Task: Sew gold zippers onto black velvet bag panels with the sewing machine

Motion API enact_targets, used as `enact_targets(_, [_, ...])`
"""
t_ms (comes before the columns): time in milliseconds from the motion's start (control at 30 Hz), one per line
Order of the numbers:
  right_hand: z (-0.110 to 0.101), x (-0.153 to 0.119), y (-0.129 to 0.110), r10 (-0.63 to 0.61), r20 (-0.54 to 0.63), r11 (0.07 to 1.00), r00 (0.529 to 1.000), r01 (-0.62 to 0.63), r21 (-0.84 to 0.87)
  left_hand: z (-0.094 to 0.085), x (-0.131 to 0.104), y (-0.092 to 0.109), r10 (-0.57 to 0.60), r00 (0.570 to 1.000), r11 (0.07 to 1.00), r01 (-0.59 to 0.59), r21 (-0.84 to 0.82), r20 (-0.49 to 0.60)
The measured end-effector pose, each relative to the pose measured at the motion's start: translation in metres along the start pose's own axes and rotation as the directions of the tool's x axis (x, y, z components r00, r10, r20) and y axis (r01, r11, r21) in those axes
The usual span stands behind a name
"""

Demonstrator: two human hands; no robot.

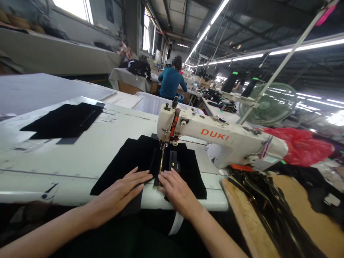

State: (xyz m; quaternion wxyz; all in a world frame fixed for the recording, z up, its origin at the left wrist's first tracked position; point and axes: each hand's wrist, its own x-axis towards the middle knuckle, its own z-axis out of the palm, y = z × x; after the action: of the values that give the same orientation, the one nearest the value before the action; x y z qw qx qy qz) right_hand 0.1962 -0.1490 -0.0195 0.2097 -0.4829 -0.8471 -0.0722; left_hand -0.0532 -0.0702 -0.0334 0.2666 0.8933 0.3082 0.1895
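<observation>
A piece of black fabric (129, 157) lies flat on the pale sewing table (67, 154), its upper part under the needle end of a white sewing machine (188, 123). Down the middle of the cloth runs a zipper (161, 161) with gold teeth. My left hand (129, 186) rests palm down on the cloth left of the zipper, fingers stretched out. On the other side, my right hand (177, 188) lies on the fabric with its fingertips at the zipper's near end. Just beyond those fingertips sits a dark tab with a gold stud (174, 163).
More black cut pieces (67, 120) lie at the table's left. A bundle of gold-toothed zippers (258, 200) hangs over a wooden board (242, 215) on the right. Behind the machine are a red plastic bag (306, 145), a fan (266, 104) and a person in teal (170, 82).
</observation>
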Motion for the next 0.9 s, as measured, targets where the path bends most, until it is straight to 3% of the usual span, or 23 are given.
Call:
enact_targets(133, [-0.025,0.016,0.016,-0.004,-0.01,0.997,1.0,0.003,-0.077,-0.019,0.003,0.005,-0.106,0.993,0.982,0.113,-0.154,0.051])
enact_targets(267, [-0.036,0.025,0.021,-0.038,0.015,0.994,0.999,0.039,-0.106,-0.028,0.002,0.008,-0.111,0.994,0.961,0.11,-0.254,0.011])
enact_targets(333, [-0.03,0.021,0.014,-0.119,0.074,0.987,0.99,0.126,-0.099,-0.024,-0.001,0.008,-0.091,0.996,0.98,0.089,-0.179,-0.004])
enact_targets(400, [-0.018,0.012,0.004,-0.124,0.078,0.988,0.989,0.13,-0.078,-0.016,-0.005,0.007,-0.011,1.0,0.999,0.011,-0.036,-0.004])
enact_targets(500, [-0.003,-0.004,-0.012,0.027,0.012,0.999,1.0,-0.027,-0.017,0.0,-0.01,0.008,0.219,0.975,0.958,-0.22,0.182,0.029])
enact_targets(567, [0.004,-0.01,-0.021,0.117,-0.019,0.993,0.993,-0.116,0.025,0.009,-0.011,0.011,0.317,0.948,0.902,-0.313,0.298,0.034])
enact_targets(767, [0.004,-0.012,-0.04,0.262,-0.034,0.96,0.964,-0.257,0.113,0.026,-0.01,0.021,0.43,0.902,0.796,-0.367,0.481,-0.023])
enact_targets(900, [0.003,-0.01,-0.045,0.359,-0.05,0.915,0.932,-0.341,0.215,0.029,-0.013,0.022,0.426,0.904,0.785,-0.345,0.514,-0.045])
